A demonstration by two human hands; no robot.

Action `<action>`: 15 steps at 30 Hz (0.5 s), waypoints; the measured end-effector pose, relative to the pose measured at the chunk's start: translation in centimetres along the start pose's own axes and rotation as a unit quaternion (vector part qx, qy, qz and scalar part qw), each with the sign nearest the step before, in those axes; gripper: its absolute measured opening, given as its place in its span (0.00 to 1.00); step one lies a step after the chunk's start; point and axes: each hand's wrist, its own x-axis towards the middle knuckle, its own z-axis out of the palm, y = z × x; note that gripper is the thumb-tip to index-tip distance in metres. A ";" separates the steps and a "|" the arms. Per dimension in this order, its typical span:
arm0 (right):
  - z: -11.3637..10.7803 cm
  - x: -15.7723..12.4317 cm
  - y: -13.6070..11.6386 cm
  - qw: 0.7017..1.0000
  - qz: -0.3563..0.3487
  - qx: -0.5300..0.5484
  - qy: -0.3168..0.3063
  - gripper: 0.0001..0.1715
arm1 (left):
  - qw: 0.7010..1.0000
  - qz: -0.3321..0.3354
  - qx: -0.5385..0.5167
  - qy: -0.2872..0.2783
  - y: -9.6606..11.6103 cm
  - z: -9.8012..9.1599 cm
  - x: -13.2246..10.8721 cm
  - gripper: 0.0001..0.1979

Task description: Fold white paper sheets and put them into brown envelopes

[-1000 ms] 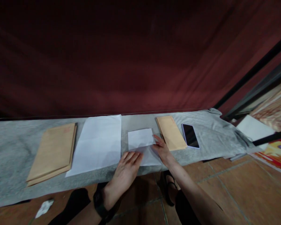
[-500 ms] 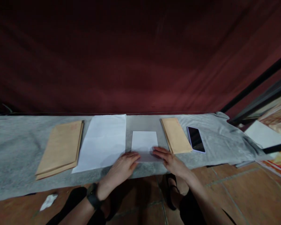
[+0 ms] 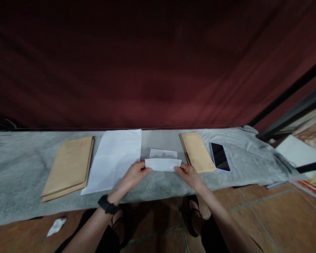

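Part-folded white paper [image 3: 163,165]: left hand [image 3: 137,173] and right hand [image 3: 187,174] pinch its ends; left of it, large sheet [image 3: 117,156] lies flat.

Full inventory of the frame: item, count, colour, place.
folded paper: 1, white, between both hands
large envelopes: at least 2, brown, far left
large paper: sheet count unclear, white, left of centre
small envelopes: count unclear, brown, right of centre
phone: 1, black screen, purple edge, right
cloth: 1, grey, under these
backdrop: 1, dark red, behind
bars: several, black, right
scrap: 1, white, floor, lower left
wristband: 1, black, left wrist
left hand, right hand: 1 each, bare, gripping paper ends
feet: 2, dark footwear, below
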 end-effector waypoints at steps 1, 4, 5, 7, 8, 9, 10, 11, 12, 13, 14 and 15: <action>0.1 0.2 0.1 1.000 0.002 0.007 0.005 0.17 | 1.000 0.000 -0.005 0.008 -0.1 0.2 0.2 0.13; 0.3 0.7 0.1 1.000 0.004 0.004 0.029 0.18 | 0.999 0.006 0.011 0.034 -0.2 0.7 0.7 0.11; 0.4 0.8 0.0 0.999 0.008 -0.006 0.037 0.18 | 0.999 0.008 0.025 0.040 -0.2 0.8 0.9 0.10; 0.5 1.0 -0.1 0.998 0.020 -0.034 0.051 0.18 | 0.996 0.011 0.065 0.052 -0.1 1.1 1.0 0.09; 0.6 1.0 -0.2 0.997 0.027 -0.054 0.057 0.17 | 0.994 0.010 0.091 0.060 0.0 1.2 1.1 0.08; 0.7 1.0 -0.3 0.995 0.035 -0.075 0.063 0.17 | 0.990 0.009 0.120 0.070 0.2 1.3 1.2 0.07; 0.8 1.0 -0.3 0.992 0.043 -0.098 0.071 0.16 | 0.985 0.006 0.152 0.080 0.4 1.4 1.2 0.06; 0.9 1.0 -0.4 0.988 0.050 -0.120 0.079 0.15 | 0.978 0.002 0.186 0.090 0.7 1.5 1.3 0.06; 1.0 1.1 -0.4 0.985 0.056 -0.140 0.086 0.14 | 0.971 -0.002 0.218 0.100 0.9 1.6 1.4 0.05; 1.1 1.1 -0.4 0.981 0.061 -0.157 0.091 0.13 | 0.963 -0.006 0.247 0.106 1.1 1.7 1.5 0.05; 1.2 1.2 -0.5 0.978 0.067 -0.173 0.093 0.13 | 0.956 -0.010 0.274 0.108 1.2 1.8 1.6 0.05; 1.3 1.2 -0.6 0.975 0.073 -0.187 0.094 0.12 | 0.948 -0.016 0.297 0.108 1.3 1.9 1.8 0.06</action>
